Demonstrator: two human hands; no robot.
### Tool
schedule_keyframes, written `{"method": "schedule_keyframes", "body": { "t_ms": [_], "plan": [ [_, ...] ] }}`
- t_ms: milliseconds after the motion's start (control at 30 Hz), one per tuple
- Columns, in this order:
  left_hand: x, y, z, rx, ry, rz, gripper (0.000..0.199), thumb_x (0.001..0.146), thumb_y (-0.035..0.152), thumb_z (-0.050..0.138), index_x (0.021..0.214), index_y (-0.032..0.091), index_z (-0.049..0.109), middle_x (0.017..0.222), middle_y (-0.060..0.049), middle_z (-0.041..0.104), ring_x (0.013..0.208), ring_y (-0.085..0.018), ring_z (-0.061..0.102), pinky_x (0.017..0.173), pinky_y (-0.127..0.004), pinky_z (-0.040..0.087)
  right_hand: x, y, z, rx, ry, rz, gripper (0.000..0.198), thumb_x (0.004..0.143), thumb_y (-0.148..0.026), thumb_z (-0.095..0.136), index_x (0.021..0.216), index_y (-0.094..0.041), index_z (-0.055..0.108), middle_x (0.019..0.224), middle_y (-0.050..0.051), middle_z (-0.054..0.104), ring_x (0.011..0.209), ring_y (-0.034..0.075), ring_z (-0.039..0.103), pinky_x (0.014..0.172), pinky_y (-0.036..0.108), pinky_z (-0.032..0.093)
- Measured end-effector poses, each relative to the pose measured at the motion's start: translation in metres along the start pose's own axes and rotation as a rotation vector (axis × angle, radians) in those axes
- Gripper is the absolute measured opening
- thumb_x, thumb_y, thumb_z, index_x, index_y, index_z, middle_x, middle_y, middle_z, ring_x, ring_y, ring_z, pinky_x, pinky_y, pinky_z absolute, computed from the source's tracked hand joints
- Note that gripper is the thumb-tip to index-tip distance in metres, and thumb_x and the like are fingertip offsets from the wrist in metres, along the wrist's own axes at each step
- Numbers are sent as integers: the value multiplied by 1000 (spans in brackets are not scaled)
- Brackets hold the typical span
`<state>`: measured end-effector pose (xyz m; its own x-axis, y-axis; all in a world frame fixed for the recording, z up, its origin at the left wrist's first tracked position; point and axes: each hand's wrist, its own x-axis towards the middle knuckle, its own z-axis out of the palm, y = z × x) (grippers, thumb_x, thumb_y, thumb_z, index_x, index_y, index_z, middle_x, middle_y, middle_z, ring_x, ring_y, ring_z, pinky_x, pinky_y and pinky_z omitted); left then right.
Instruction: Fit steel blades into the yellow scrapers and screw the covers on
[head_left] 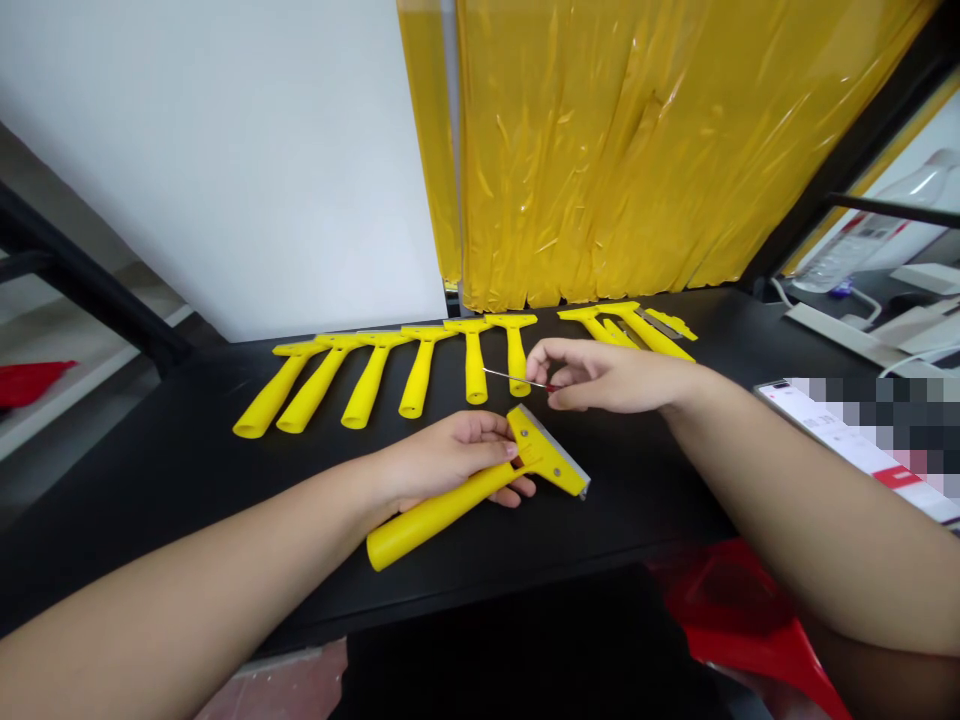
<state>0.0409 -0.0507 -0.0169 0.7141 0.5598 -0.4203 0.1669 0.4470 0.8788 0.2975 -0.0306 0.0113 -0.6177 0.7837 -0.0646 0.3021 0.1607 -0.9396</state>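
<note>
One yellow T-headed plastic scraper (465,500) is held in the left hand (450,455), grasped at the neck with the thumb on top, over the black bench (637,500); its head is angled toward the right. A slim metal-shafted tool with a dark reddish handle (517,378), judged to be a screwdriver, is pinched by the right hand (600,375), its tip pointed leftward, clear of the two round metal fasteners (557,471) on the held head. Main hazard: the exposed grey metal blade strip (556,446), near the left fingers; a cut could be caused by a slip of the grip or a twist of the head. A skidding tip, if pressed off-centre on a fastener, could be driven into the supporting fingers. The row of six yellow plastic scrapers (377,370) behind could be knocked by the tool tip, which overlaps one in view; contact cannot be told. Similar yellow scrapers and loose parts (652,333) could be brushed by the right wrist. Writing: none is legible on the scrapers. The white-screened device (840,430) at right is partly pixelated, its text unreadable. Red-and-white print is noted on the clear plastic bottle (862,240), too small to be read.
</note>
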Motion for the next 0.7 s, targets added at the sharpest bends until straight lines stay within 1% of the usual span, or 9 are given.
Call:
{"method": "schedule_keyframes", "body": {
  "t_ms": [33, 100, 167, 267, 333, 367, 433, 567, 700],
  "plan": [
    [0, 0, -1, -11, -16, -5, 14, 100, 17, 63, 111, 8, 65, 106, -15, 76, 90, -22, 79, 77, -31, 65, -4, -2, -5, -7, 18, -28, 28, 84, -21, 79, 108, -20, 65, 96, -1, 64, 71, 9, 57, 62, 23, 50],
    [0, 0, -3, -38, -47, -13, 15, 99, 17, 65, 110, 7, 68, 107, -16, 76, 89, -20, 79, 78, -31, 65, -10, -6, -14, -7, 83, -84, 26, 83, -22, 81, 107, -18, 72, 94, 2, 69, 76, 12, 63, 67, 27, 54],
    [1, -1, -5, -64, -65, -22, 16, 98, 18, 67, 109, 7, 69, 106, -16, 77, 88, -20, 79, 78, -31, 65, -12, -7, -22, 28, 241, -154, 29, 81, -26, 85, 106, -18, 73, 92, 4, 73, 77, 15, 67, 67, 28, 55],
    [2, -3, -7, -91, -78, -27, 17, 95, 19, 70, 108, 7, 70, 103, -16, 78, 86, -21, 80, 78, -32, 65, -10, -5, -27, 155, 540, -270, 43, 77, -31, 91, 112, -24, 67, 88, 1, 75, 72, 15, 68, 61, 27, 53],
    [2, -4, -9, -94, -84, -23, 18, 94, 20, 72, 107, 8, 71, 102, -16, 78, 86, -21, 80, 77, -31, 65, -6, -4, -23, 215, 661, -331, 49, 77, -36, 92, 113, -27, 60, 86, -2, 74, 71, 15, 69, 62, 27, 55],
    [2, -4, -9, -92, -85, -23, 18, 94, 21, 72, 107, 8, 71, 102, -16, 78, 86, -21, 80, 77, -31, 65, -4, -5, -18, 213, 684, -354, 51, 77, -38, 92, 112, -28, 57, 86, -2, 74, 72, 16, 70, 63, 28, 57],
    [3, -4, -10, -90, -81, -28, 19, 93, 22, 73, 106, 8, 71, 101, -15, 78, 85, -21, 79, 75, -30, 65, -1, -7, -5, 154, 661, -389, 52, 79, -43, 91, 113, -28, 54, 89, -1, 74, 75, 17, 73, 69, 31, 61],
    [3, -3, -10, -74, -76, -33, 21, 92, 23, 74, 107, 8, 71, 98, -14, 78, 82, -20, 78, 72, -29, 63, -2, -13, 22, 62, 508, -438, 49, 86, -46, 85, 118, -28, 52, 93, 0, 73, 76, 18, 75, 73, 33, 64],
    [3, -3, -11, -46, -75, -32, 23, 92, 25, 74, 108, 9, 70, 102, -15, 77, 82, -20, 78, 72, -29, 62, -3, -14, 34, 42, 463, -462, 46, 90, -46, 82, 120, -28, 51, 100, 2, 74, 82, 18, 76, 77, 34, 64]
  ]
}}
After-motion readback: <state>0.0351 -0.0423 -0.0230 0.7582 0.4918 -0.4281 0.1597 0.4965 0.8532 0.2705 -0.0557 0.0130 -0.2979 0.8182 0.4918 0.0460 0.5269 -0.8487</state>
